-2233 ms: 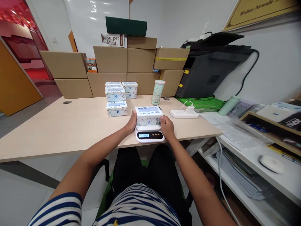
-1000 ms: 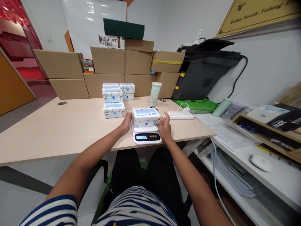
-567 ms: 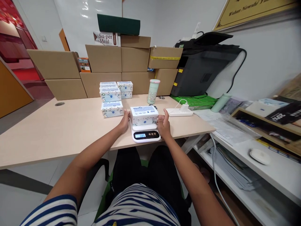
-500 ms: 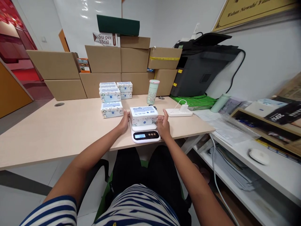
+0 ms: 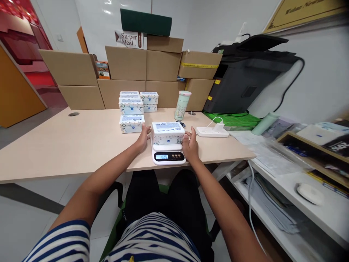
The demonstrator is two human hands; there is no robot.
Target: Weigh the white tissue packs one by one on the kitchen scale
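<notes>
Tissue pack [image 5: 168,134] on scale [image 5: 169,157], between two hands.
Left hand [image 5: 143,138], fingers loosely extended, lies just left; right hand [image 5: 191,146], thumb and fingers parted, lies at the pack's right side.

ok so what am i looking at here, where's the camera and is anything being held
There is no robot: these are a person's bare hands, seen from one camera worn on the head, looking forward and down. The left hand and right hand flank a white pack resting on a digital scale. Neither clearly holds it; whether they touch it is hard to tell. Also on the table are similar packs, a pale green bottle and a power strip.
</notes>
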